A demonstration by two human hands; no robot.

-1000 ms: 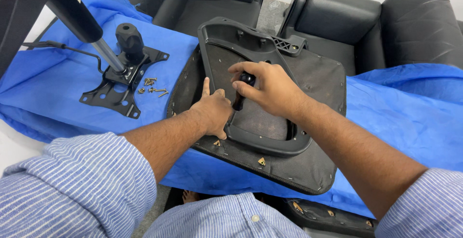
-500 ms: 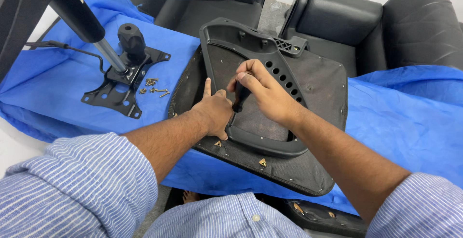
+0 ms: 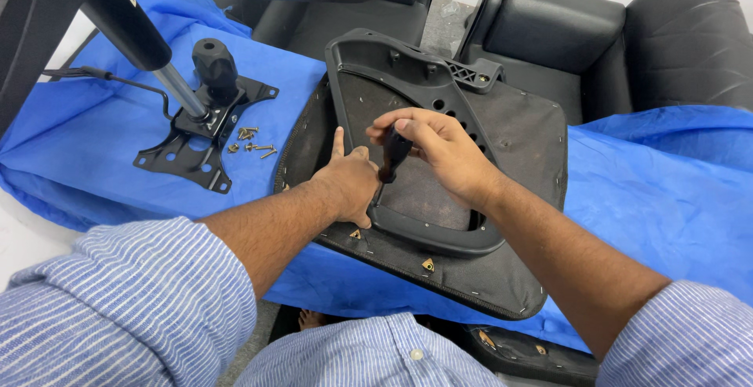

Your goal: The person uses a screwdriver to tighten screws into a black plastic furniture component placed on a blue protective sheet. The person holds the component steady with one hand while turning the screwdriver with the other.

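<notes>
Black plastic frame (image 3: 439,65) lying on upturned seat pan (image 3: 518,159), both resting on blue cloth (image 3: 651,199) across the work surface. Left hand (image 3: 349,183) pressed flat against the frame's left inner edge, fingers extended and together, thumb up; gripping nothing, only bracing. Right hand (image 3: 443,148) closed around a black screwdriver handle (image 3: 394,152), fingers wrapped fully, handle held near upright with the lower end pointing down toward the frame's left rail, just beside the left hand. Tip of the tool hidden behind the left hand; contact with a screw not determinable.

Compared with half a second ago: right hand raised slightly off the seat surface and rotated, handle now clearly exposed between thumb and fingers where earlier mostly covered by the knuckles. Compared with one second ago: right hand shifted from the frame's centre toward the left rail. Left hand unchanged in position throughout.

Elsewhere: black metal tilt mechanism (image 3: 200,132) with knob standing on the cloth to the left, well apart from the hands; loose brass-coloured screws (image 3: 249,142) scattered just beside it. Black padded chair parts (image 3: 565,26) behind the seat pan.
</notes>
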